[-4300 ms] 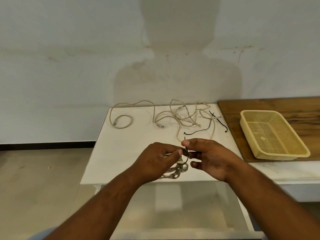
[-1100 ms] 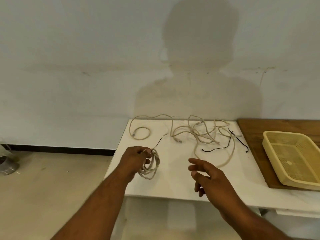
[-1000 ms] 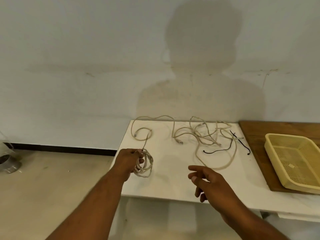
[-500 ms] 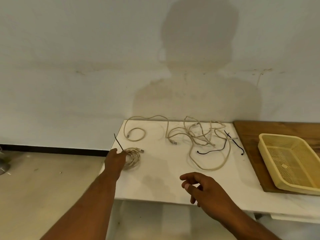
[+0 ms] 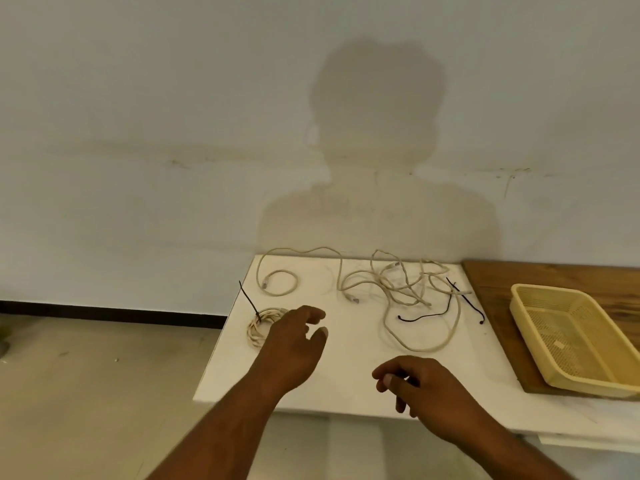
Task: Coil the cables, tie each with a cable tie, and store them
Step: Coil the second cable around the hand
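Observation:
A coiled beige cable point(image 5: 260, 326) lies near the left edge of the white table point(image 5: 346, 382), bound by a black cable tie whose tail point(image 5: 247, 296) sticks up. My left hand point(image 5: 294, 344) hovers just right of the coil, fingers relaxed, holding nothing. My right hand point(image 5: 422, 389) hangs over the table's front, loosely curled and empty. Loose beige cables point(image 5: 398, 289) lie tangled at the back, one looping to the far left point(image 5: 277, 282). Two black cable ties point(image 5: 424, 315) point(image 5: 465, 299) lie among them.
A yellow plastic basket point(image 5: 568, 336) sits on a wooden board point(image 5: 554, 275) at the right. The wall stands right behind the table. Bare floor lies to the left, below the table's edge.
My left hand carried the tied coil to the table's left edge, set it down and let go, then drew back to the right. My right hand stayed low and empty.

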